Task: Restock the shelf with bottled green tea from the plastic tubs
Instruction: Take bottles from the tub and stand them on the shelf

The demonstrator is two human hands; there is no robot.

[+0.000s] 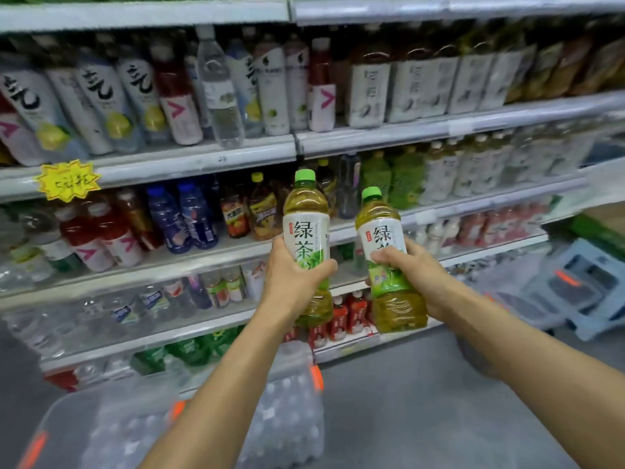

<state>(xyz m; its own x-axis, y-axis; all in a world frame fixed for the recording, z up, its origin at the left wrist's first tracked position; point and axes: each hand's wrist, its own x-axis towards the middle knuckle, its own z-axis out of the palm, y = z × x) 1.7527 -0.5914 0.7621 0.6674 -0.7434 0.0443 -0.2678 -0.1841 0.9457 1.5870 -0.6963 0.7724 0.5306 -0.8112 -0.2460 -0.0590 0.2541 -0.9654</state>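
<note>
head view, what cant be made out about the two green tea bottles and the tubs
- Left green-capped tea bottle: lower label hidden by the left hand in its grip.
- Right green-capped tea bottle: label middle hidden by the right hand.
- Clear plastic tub with orange clips: blurred, cut off by the bottom edge; contents unclear.
- Yellow starburst price tag: writing too blurred to read.

Two bare forearms are showing, with no sleeves reaching the wrists. The left hand (293,269) and right hand (411,269) are wearing no gloves, rings or watch.
</note>
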